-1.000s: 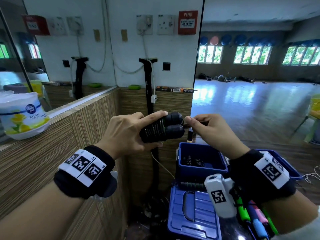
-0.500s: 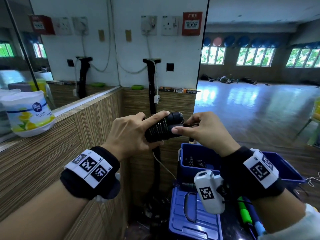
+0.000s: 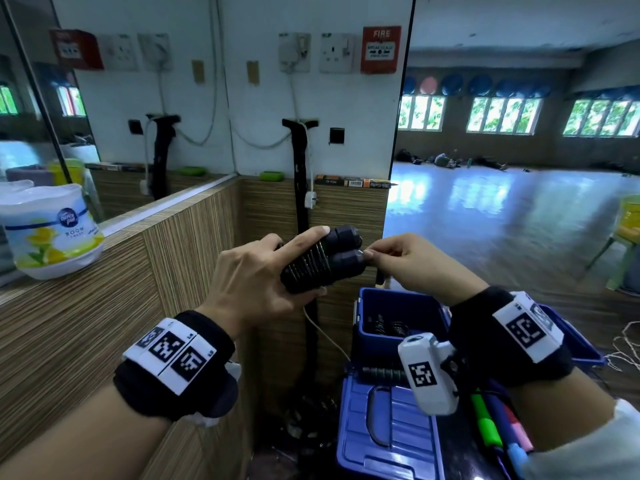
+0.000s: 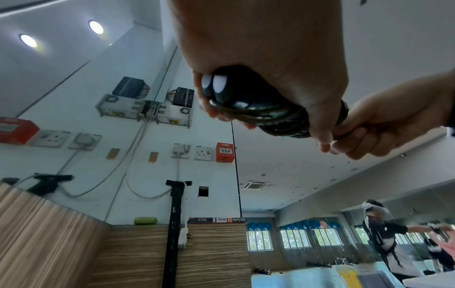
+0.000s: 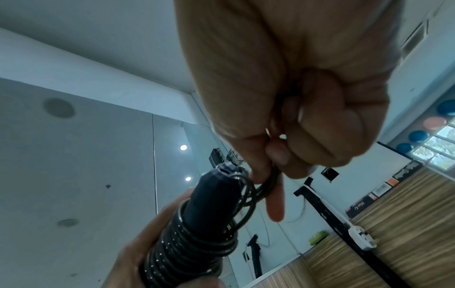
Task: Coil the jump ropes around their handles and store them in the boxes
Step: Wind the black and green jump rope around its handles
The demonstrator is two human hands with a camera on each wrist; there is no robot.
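The left hand (image 3: 256,275) is covering the near half of the black handles (image 3: 323,259), so only their capped ends and some rope coils (image 3: 308,263) are showing, and the right wrist view is blurring the loose rope end (image 5: 267,187). The left hand is grasping the coiled bundle in the air above the open blue box (image 3: 367,327), where other coiled ropes are lying half hidden. The right hand (image 3: 412,265) is pinching the rope end just beside the handle caps.

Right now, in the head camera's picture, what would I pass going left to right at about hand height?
White air-freshener tub with yellow flowers → left hand → black jump-rope handles wrapped in coiled rope → right hand → yellow and green plastic chair.
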